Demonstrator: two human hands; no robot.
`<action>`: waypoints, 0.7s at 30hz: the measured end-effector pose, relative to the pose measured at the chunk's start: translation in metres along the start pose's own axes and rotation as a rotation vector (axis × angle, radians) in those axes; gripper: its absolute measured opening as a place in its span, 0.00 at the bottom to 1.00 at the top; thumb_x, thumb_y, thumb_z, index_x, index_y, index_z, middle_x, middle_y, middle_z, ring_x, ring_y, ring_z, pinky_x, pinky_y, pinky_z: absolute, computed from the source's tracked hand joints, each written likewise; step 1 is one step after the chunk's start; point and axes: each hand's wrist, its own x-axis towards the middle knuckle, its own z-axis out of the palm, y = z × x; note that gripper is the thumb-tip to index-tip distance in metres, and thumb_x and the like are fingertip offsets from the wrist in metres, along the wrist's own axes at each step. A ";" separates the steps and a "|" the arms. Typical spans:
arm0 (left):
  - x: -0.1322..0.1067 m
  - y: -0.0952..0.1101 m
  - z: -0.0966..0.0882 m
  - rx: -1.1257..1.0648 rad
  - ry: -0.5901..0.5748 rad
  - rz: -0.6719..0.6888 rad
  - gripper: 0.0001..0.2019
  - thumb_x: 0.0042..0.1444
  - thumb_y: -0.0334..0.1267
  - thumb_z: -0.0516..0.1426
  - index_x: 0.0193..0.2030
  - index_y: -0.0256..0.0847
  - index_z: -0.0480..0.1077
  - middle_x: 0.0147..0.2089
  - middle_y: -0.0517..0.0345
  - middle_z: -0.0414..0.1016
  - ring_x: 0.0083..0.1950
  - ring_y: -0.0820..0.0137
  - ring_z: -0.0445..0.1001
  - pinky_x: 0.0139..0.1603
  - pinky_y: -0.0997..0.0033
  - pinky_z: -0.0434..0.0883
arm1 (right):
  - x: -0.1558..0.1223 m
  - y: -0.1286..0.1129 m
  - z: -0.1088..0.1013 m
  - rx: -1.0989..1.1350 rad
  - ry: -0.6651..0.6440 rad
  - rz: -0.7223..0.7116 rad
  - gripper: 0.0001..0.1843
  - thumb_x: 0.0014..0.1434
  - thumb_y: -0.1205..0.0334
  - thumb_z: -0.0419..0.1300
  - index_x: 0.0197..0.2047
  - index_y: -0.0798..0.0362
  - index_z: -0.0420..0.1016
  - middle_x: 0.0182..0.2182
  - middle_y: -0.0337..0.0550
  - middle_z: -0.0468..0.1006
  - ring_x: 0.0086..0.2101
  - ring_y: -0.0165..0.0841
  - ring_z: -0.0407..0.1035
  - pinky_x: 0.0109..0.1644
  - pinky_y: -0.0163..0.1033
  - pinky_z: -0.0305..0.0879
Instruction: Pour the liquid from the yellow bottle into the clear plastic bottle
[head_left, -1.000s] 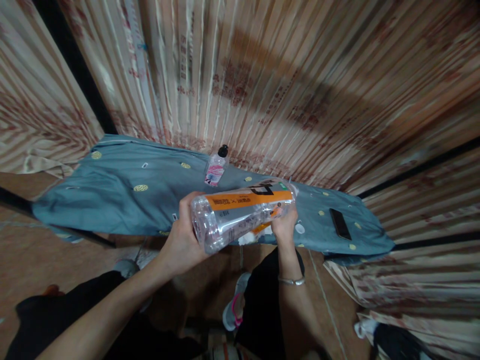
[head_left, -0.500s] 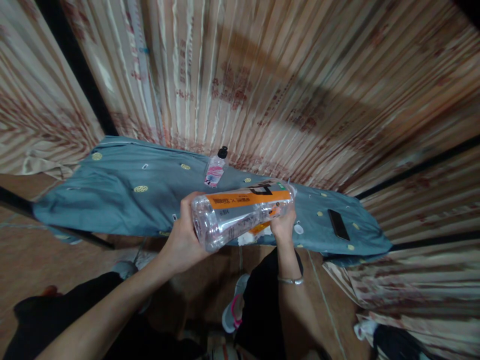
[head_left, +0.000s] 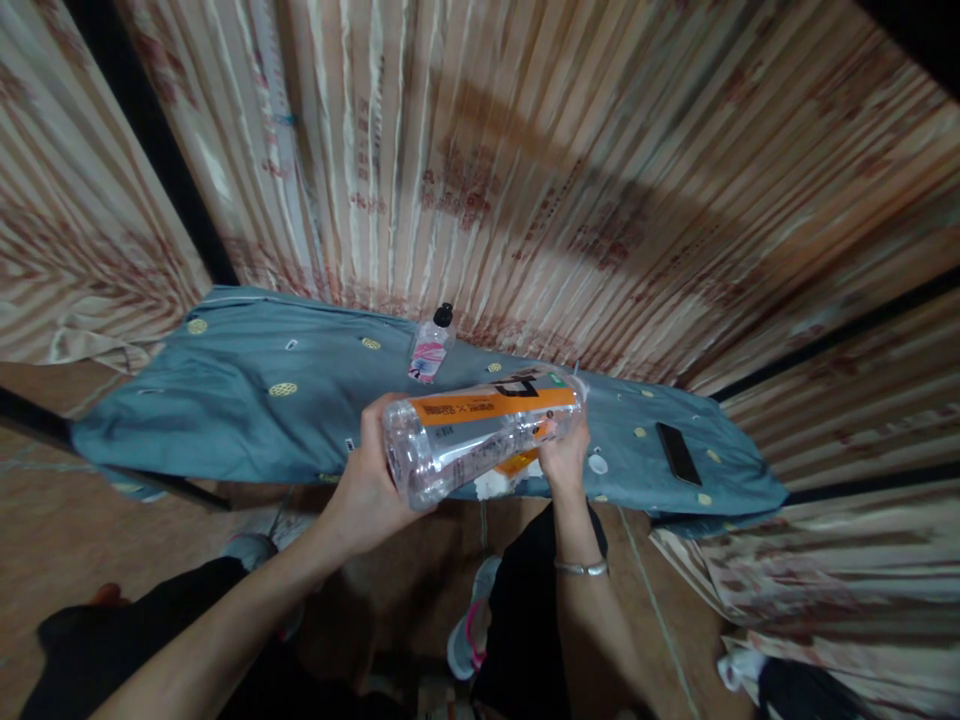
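Observation:
A large clear plastic bottle with an orange and grey label is held on its side above the blue cloth. Its rounded base faces left. My left hand is wrapped round the base end. At the other end my right hand grips it from below, with a silver bangle at the wrist. Behind the bottle stands a small clear bottle with a black cap and pink label. Partly hidden beneath the big bottle are an orange item and some crumpled white tissue.
The narrow surface under a blue patterned cloth spans the view. A black phone and a small white disc lie on its right part. Pleated curtains hang behind, with dark poles at the sides.
The view has shifted slightly, so the cloth and small bottle appear a little lower. Both hands keep hold of the big bottle, which is almost unmoved in the picture.

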 end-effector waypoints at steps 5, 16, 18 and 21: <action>0.002 0.003 0.001 0.002 0.005 0.001 0.47 0.48 0.44 0.76 0.70 0.54 0.55 0.55 0.51 0.88 0.51 0.46 0.93 0.49 0.44 0.90 | -0.001 0.003 0.001 -0.013 0.016 -0.026 0.29 0.57 0.46 0.62 0.59 0.50 0.76 0.45 0.54 0.88 0.47 0.54 0.84 0.55 0.58 0.82; 0.002 0.001 0.001 0.016 0.001 -0.005 0.47 0.49 0.49 0.75 0.70 0.53 0.54 0.56 0.49 0.88 0.52 0.45 0.93 0.51 0.41 0.90 | -0.001 0.008 0.003 -0.051 0.036 -0.033 0.36 0.60 0.46 0.61 0.66 0.55 0.74 0.43 0.55 0.88 0.44 0.55 0.85 0.54 0.60 0.83; 0.002 0.002 0.001 0.023 0.010 0.005 0.46 0.50 0.50 0.74 0.70 0.53 0.55 0.55 0.49 0.88 0.51 0.45 0.93 0.50 0.41 0.90 | -0.001 0.008 0.002 -0.045 0.028 -0.023 0.37 0.59 0.46 0.61 0.67 0.56 0.74 0.44 0.57 0.88 0.46 0.57 0.86 0.56 0.62 0.83; 0.001 0.002 0.001 0.035 0.006 -0.001 0.47 0.49 0.49 0.75 0.70 0.53 0.54 0.55 0.49 0.88 0.51 0.45 0.93 0.49 0.41 0.90 | 0.000 0.007 0.003 -0.035 0.025 -0.014 0.37 0.58 0.46 0.61 0.67 0.56 0.74 0.46 0.58 0.89 0.49 0.58 0.86 0.58 0.64 0.83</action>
